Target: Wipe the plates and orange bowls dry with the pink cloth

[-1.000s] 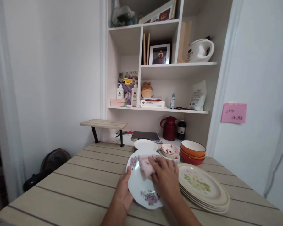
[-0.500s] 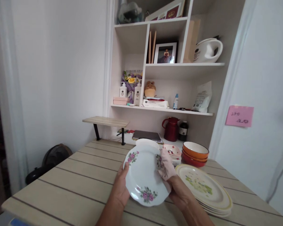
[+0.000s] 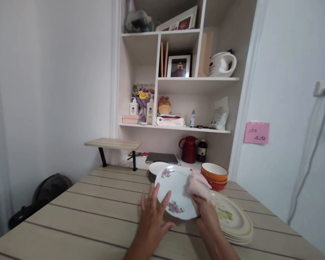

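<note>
The floral plate (image 3: 178, 190) is between the spread left hand (image 3: 152, 217) and right hand (image 3: 208, 217) pinching it.

Light's soft, a bit dim. Cable (image 3: 311, 165) throws faint shadow left on wall (image 3: 281, 83); shelf unit (image 3: 197, 80) recesses are darker. Wide-angle stretch pulls bench (image 3: 92, 213) corners. Pink note (image 3: 256, 133) writing's fuzzy.

This looks like a room in a home. Beyond the far edge of the wooden tabletop (image 3: 97, 213), built-in shelves (image 3: 195, 80) hold a framed photo (image 3: 179, 67), a bouquet (image 3: 143, 95), a small toy (image 3: 164, 105) and pump bottles (image 3: 150, 112). Household dishes share the surface: a flowered plate (image 3: 178, 189), with stacked orange bowls (image 3: 214, 177) near the far right corner.
</note>
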Tool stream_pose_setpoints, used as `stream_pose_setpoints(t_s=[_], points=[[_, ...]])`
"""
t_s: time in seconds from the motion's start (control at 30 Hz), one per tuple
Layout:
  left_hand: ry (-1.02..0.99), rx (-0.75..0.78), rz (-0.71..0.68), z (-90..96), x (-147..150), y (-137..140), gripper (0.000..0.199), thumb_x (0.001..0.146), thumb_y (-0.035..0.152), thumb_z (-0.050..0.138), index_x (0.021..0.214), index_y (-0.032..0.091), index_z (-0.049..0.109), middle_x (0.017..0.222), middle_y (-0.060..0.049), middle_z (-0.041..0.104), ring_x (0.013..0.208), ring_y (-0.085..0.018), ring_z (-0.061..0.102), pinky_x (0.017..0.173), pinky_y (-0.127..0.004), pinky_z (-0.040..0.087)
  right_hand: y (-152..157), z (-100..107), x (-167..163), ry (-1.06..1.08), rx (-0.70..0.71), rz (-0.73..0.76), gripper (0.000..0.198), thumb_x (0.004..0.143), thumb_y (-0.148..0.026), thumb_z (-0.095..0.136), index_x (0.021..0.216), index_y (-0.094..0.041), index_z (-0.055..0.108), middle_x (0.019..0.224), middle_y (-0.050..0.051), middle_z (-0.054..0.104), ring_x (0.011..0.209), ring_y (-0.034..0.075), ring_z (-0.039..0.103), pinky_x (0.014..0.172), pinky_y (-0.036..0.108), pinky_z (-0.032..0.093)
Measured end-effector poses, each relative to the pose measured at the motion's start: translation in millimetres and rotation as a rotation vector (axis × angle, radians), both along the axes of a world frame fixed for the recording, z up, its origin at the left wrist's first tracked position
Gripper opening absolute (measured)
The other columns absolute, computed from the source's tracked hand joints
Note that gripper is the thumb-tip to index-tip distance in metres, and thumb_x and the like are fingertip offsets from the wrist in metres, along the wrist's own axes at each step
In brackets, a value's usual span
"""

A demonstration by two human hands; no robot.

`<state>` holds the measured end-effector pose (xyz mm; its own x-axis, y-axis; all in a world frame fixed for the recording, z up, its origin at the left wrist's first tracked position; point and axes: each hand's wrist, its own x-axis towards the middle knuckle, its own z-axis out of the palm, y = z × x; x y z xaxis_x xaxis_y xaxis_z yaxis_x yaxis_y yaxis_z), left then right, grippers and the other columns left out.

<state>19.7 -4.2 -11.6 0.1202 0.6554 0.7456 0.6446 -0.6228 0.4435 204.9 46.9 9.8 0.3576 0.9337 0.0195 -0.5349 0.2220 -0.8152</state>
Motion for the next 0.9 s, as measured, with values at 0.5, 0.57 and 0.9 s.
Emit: stream_pose_setpoints(t_s=[0.5,0.57,0.9], points=[[-0.133,-0.329,-0.455,4.8,-10.1,11.1,0.073,0.064,0.002,0.062,0.127,0.039,0.062,0.145,-0.001,0.049,0.142,-0.035,0.034,0.119,-0.053,0.009,-17.3,15.1,-20.4,-0.236,0.169,-0.059,0.051,0.067,-0.044,0.072,0.112,-0.020,0.071,0.109,0.005,0.075,0.103,0.027,0.066,0.091,0.038,0.052],[-0.152,-0.330,-0.483,3.9,-8.6,10.8,0.077,0.059,0.000,0.059,0.127,0.038,0.063,0.145,0.000,0.049,0.143,-0.035,0.032,0.119,-0.053,0.008,-16.9,12.0,-22.1,-0.237,0.206,-0.095,0.050,0.067,-0.044,0.071,0.112,-0.021,0.071,0.110,0.005,0.075,0.106,0.028,0.064,0.093,0.039,0.051],[-0.876,-0.409,-0.289,17.6,-4.6,-5.0,0.030,0.073,0.024,0.075,0.103,0.021,0.077,0.111,-0.008,0.073,0.124,-0.032,0.054,0.114,-0.038,0.030,-18.4,32.5,12.4,-0.289,0.151,-0.137,0.062,0.075,-0.048,0.060,0.132,-0.025,0.057,0.108,0.006,0.074,0.086,0.025,0.070,0.081,0.040,0.052]])
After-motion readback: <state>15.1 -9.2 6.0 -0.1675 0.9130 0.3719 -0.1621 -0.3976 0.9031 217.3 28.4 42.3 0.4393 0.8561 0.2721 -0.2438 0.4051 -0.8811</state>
